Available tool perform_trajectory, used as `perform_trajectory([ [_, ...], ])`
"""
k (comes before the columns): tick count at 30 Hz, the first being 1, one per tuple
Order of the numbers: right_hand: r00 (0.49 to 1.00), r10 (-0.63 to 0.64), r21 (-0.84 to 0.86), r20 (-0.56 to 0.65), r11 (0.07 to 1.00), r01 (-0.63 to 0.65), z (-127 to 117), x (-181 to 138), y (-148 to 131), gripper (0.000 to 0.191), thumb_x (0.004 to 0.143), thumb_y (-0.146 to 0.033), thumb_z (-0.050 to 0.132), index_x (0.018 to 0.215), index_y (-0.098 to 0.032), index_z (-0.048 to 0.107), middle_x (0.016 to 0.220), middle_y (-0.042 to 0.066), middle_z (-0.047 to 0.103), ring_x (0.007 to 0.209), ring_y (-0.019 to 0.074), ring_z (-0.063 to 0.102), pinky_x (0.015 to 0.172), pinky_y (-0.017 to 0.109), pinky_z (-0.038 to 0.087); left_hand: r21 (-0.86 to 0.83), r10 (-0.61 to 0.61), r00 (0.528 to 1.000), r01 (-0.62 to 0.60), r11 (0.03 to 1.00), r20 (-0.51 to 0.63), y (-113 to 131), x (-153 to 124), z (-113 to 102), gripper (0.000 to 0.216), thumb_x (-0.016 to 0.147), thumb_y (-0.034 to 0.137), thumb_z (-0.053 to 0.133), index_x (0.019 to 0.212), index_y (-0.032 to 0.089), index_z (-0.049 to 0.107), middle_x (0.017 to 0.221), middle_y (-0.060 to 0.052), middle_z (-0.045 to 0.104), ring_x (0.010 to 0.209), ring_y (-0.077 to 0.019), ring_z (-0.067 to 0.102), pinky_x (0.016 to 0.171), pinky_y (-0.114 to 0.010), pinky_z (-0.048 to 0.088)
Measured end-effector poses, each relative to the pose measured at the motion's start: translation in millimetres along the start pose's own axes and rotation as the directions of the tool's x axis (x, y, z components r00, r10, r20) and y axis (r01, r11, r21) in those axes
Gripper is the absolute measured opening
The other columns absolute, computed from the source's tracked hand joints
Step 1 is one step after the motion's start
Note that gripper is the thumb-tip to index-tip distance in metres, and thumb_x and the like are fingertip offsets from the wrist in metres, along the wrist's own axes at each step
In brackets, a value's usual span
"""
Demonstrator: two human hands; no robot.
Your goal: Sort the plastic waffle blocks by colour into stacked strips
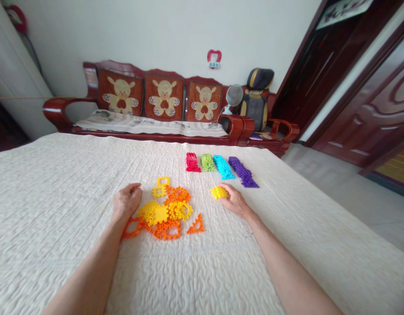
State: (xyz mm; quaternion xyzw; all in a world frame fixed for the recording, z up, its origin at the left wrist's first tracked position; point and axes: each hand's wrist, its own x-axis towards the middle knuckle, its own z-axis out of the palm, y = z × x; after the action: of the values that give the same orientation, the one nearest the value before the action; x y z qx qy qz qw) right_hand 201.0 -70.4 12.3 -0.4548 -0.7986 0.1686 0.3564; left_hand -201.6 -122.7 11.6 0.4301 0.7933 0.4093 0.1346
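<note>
Partly hidden: yellow pcs (218, 192) gripped by R hand (233, 200).

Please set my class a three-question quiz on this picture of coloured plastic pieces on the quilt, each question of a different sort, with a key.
1. True or false: the right hand holds a small stack of yellow plastic pieces.
2. Beyond the hands lie four rows of coloured plastic pieces. Which colour is furthest right? A) red B) blue C) purple
3. Fill in: the loose pile of plastic pieces by the left hand is yellow and ____.
Key: 1 true; 2 C; 3 orange.
</note>
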Motion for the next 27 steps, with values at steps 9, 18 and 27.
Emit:
perform_trajectory([
  [9,0.989,-0.117,-0.142,0.096,0.981,0.130,7.5,8.8,-6.4,0.054,0.069,-0.016,0.051,0.122,-0.015,0.056,0.125,0.014,0.059,0.117,0.0260,0.055,0.102,0.042,0.041,0.011,0.018,1.000,-0.018,1.000,-0.007,0.3,-0.5,-0.9,0.036,0.073,0.033,0.049,0.100,0.023,0.071,0.074,0.000,0.071,0.076,-0.0189,0.066,0.070,-0.027,0.051],
  [18,0.984,-0.113,-0.206,0.138,0.968,0.141,6.6,11.1,-9.8,0.050,0.068,-0.014,0.051,0.118,-0.011,0.056,0.117,0.015,0.060,0.110,0.0265,0.055,0.099,0.042,0.043,0.018,0.041,0.999,-0.040,0.999,-0.009,-4.3,1.4,1.1,0.036,0.074,0.035,0.049,0.099,0.022,0.071,0.072,-0.001,0.071,0.071,-0.0181,0.065,0.065,-0.026,0.049],
  [27,0.993,-0.119,-0.154,0.010,0.981,0.119,15.5,14.4,1.6,0.048,0.072,-0.016,0.051,0.120,-0.014,0.054,0.121,0.015,0.059,0.114,0.0252,0.054,0.101,0.043,0.042,0.042,0.026,1.000,-0.026,0.999,0.003,2.3,-1.4,-2.1,0.037,0.073,0.034,0.048,0.099,0.022,0.071,0.074,-0.001,0.071,0.073,-0.0188,0.066,0.067,-0.026,0.049],
])
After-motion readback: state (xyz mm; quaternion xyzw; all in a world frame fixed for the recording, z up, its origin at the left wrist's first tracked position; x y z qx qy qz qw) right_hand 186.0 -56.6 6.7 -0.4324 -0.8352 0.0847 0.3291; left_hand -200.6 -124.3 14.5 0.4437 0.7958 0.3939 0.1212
